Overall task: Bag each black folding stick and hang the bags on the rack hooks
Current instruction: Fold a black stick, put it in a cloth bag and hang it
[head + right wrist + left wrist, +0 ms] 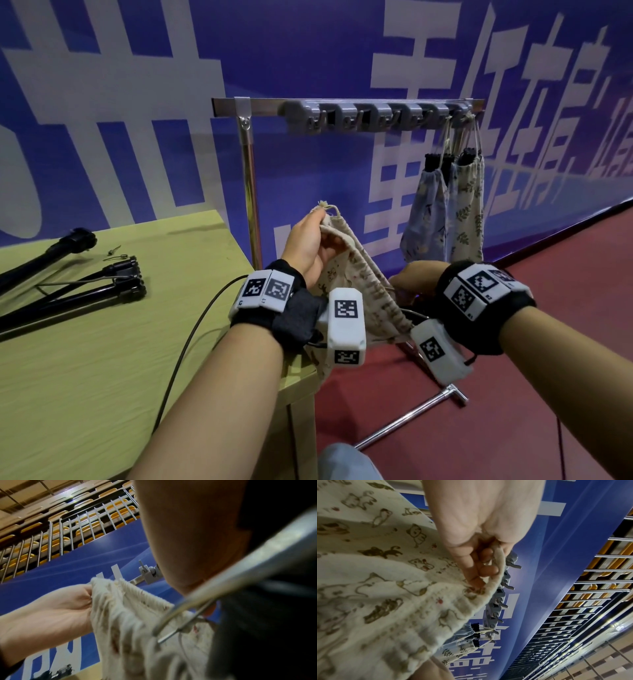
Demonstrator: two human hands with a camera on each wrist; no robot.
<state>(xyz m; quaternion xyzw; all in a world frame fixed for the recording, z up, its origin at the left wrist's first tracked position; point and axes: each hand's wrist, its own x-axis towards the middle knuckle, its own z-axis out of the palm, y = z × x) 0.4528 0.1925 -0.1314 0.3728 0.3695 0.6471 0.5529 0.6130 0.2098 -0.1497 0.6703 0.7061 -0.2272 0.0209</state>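
Observation:
My left hand (308, 236) pinches the rim of a cream drawstring bag (356, 274) printed with small animals and holds it up beside the table corner. The same left hand (471, 536) curls round the bag's (385, 588) hem. My right hand (409, 278) grips a black folding stick (267, 615) with a metal wire loop (205, 599) at the bag's mouth; most of the stick is hidden behind the wrist. More black folding sticks (75, 291) lie on the table's left. The rack's grey hooks (376, 114) stand behind.
Two filled floral bags (445, 209) hang from the rightmost hooks, while the other hooks are bare. The yellow-green table (120, 342) is at left, with a black cable across it. The rack's chrome post (250, 192) and foot bar (411, 418) stand on the red floor.

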